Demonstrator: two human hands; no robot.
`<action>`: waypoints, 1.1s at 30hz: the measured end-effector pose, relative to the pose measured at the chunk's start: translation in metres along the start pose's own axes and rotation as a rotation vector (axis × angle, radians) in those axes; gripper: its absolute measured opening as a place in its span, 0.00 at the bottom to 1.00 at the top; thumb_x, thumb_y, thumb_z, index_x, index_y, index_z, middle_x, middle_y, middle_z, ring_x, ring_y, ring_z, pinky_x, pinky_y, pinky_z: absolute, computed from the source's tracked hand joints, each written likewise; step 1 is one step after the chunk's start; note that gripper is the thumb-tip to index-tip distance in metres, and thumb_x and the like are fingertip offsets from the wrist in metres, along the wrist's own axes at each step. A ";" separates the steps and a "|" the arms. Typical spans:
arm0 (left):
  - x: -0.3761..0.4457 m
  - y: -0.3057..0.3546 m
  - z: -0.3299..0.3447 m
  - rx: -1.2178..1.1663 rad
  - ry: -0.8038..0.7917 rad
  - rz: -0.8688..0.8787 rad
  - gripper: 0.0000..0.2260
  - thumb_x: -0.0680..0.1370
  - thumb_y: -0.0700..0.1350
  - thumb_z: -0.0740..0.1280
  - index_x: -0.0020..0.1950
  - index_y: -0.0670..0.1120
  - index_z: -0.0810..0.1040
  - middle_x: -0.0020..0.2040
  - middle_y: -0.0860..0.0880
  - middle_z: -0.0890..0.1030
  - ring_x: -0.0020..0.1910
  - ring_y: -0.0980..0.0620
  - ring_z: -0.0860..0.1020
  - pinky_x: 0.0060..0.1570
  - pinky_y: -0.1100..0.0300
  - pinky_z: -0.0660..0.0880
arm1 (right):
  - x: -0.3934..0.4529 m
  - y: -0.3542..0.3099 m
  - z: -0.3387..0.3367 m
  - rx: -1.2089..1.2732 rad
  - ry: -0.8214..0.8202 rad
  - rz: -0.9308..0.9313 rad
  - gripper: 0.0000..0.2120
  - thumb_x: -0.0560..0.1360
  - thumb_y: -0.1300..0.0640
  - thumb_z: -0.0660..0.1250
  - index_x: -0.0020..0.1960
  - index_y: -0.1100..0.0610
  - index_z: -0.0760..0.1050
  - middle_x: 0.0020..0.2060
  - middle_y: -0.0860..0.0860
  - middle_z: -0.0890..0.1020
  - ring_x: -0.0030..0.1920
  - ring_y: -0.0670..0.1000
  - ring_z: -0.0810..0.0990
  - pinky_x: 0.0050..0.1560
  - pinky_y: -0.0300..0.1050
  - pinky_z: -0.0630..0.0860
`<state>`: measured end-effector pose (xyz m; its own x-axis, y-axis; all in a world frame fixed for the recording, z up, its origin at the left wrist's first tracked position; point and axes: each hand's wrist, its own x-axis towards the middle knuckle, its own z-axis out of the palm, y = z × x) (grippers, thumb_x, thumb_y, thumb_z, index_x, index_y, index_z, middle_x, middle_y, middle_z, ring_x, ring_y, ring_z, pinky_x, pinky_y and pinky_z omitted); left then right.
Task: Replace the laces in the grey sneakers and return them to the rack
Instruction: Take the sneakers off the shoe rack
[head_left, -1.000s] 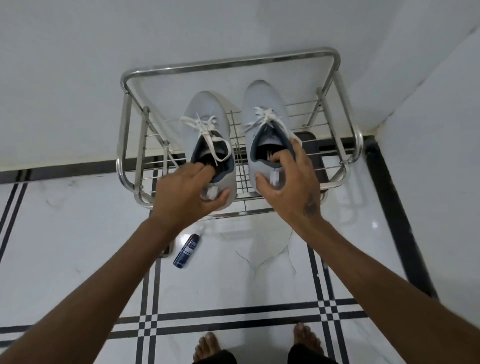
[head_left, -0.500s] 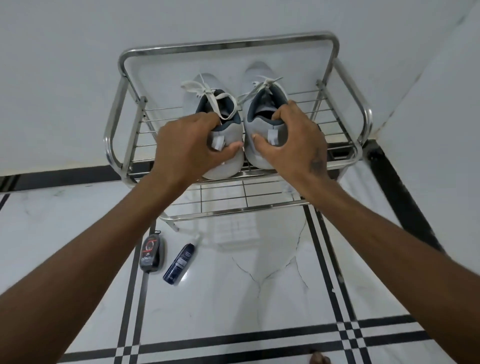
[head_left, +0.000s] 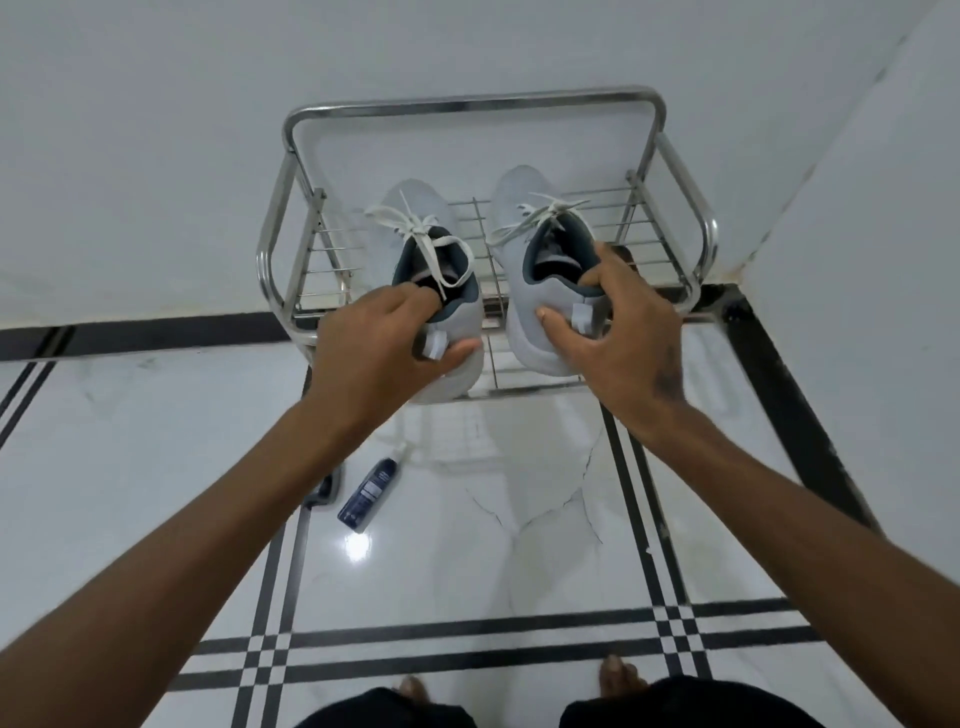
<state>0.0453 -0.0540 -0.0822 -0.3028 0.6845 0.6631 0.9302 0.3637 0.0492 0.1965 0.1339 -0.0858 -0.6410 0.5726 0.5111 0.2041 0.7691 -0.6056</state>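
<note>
In the head view, the left sneaker is gripped at its heel by the left hand, fingers tucked inside the collar and thumb pressed across the back beside the pull tab. The right sneaker is held likewise by the right hand, fingers hooked into the opening and thumb laid on the heel. Both shoes are pointed away from the hands, toes over the wire shelf of the rack, heels just above its near rail; whether the soles rest on the wires cannot be told. White laces are threaded and tied, loose ends draped beyond the fingers. The sneakers are judged light and soft-bodied, the heel counter being the firmest place to hold. A dark bottle lies on the floor below the left wrist.
</note>
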 end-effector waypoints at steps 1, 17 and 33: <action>-0.010 0.003 -0.006 -0.003 0.001 0.003 0.20 0.75 0.61 0.70 0.39 0.44 0.75 0.33 0.49 0.77 0.30 0.49 0.74 0.26 0.61 0.63 | -0.011 -0.001 -0.007 0.002 -0.006 -0.003 0.20 0.72 0.45 0.75 0.56 0.57 0.76 0.49 0.48 0.82 0.43 0.46 0.79 0.41 0.44 0.80; -0.146 0.052 -0.089 -0.028 -0.068 0.180 0.21 0.74 0.55 0.75 0.31 0.42 0.76 0.29 0.47 0.72 0.27 0.48 0.73 0.29 0.61 0.64 | -0.143 0.002 -0.089 0.016 -0.220 -0.205 0.16 0.72 0.49 0.75 0.45 0.62 0.76 0.68 0.57 0.77 0.53 0.46 0.80 0.51 0.28 0.72; -0.258 0.042 0.029 -0.158 -0.297 0.153 0.16 0.76 0.57 0.71 0.39 0.48 0.71 0.34 0.50 0.73 0.32 0.48 0.74 0.28 0.58 0.66 | -0.224 0.091 -0.031 -0.091 -0.495 -0.060 0.20 0.71 0.40 0.71 0.48 0.57 0.77 0.63 0.51 0.80 0.47 0.51 0.84 0.39 0.40 0.77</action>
<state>0.1562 -0.1969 -0.2726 -0.1833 0.8852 0.4275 0.9829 0.1569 0.0966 0.3822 0.0845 -0.2369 -0.9232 0.3399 0.1794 0.2056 0.8311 -0.5168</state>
